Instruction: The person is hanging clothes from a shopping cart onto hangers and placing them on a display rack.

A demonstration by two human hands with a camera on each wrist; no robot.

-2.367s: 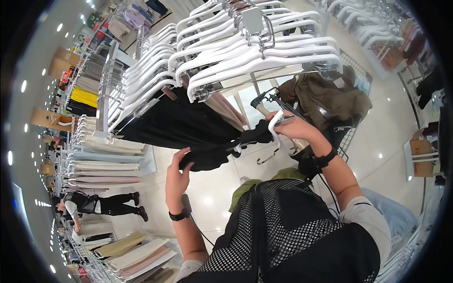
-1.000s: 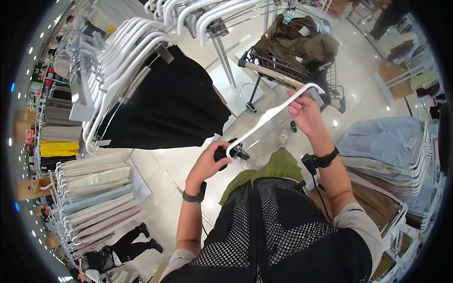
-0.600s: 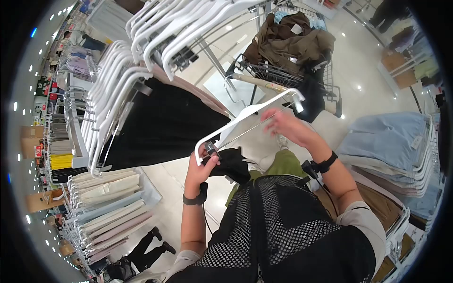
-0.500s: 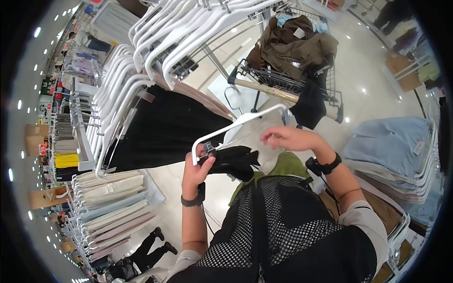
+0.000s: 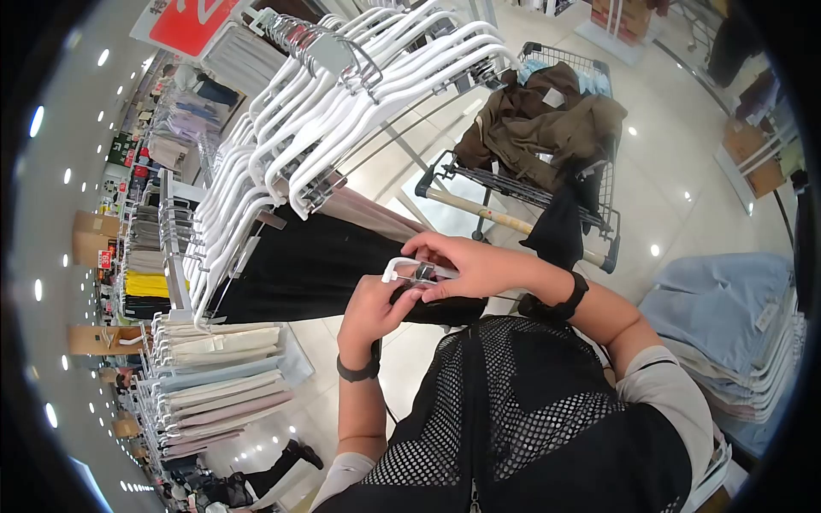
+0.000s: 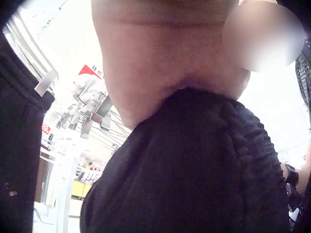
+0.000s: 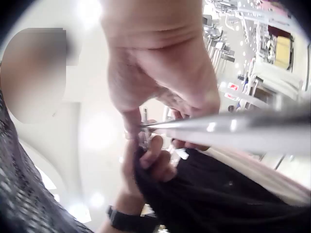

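Both hands meet in front of the chest, in the head view. The left hand [image 5: 368, 316] grips the edge of a black garment [image 6: 189, 165] beside a metal clip [image 5: 423, 272] on a white hanger [image 5: 395, 267]. A gathered edge shows on this garment in the left wrist view, but what kind of garment it is I cannot tell. Thumb and fingers of the right hand [image 5: 483, 269] pinch at the same clip, fingertips close to the left thumb. In the right wrist view the hanger's metal bar [image 7: 218, 130] runs past the right hand, and the black cloth [image 7: 204, 187] hangs below.
Ahead stands a rack with white hangers [image 5: 342, 128] and a hanging black garment [image 5: 299, 269]. A wire cart [image 5: 611, 214] holding brown clothes [image 5: 547, 120] is at the upper right. Light blue garments [image 5: 705, 299] hang at right, pale trousers [image 5: 218, 342] at left.
The right hand lets go of the hanger's far end and comes left to the clip by the left hand. The hanger turns from spread across the view to mostly hidden behind the hands.
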